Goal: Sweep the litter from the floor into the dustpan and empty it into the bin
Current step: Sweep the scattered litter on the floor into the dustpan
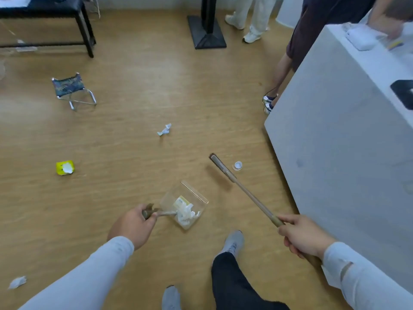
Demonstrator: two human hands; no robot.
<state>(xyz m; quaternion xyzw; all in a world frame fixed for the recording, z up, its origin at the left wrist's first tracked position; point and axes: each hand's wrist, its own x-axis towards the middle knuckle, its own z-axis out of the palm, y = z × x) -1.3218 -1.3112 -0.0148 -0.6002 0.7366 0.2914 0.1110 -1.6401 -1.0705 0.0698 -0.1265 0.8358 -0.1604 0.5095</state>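
My left hand grips the handle of a clear dustpan, which holds crumpled white paper and a small yellow-white wrapper. My right hand holds the long handle of a broom; its narrow head rests on the wooden floor beside a small white cap. Loose litter lies on the floor: a crumpled white paper ahead, a yellow carton to the left, and a white scrap at the lower left. No bin is in view.
A grey-white counter fills the right side, with a person's legs at its far corner. Another person's legs stand at the back. A black stand base, a dark table and a small folding stool stand farther off.
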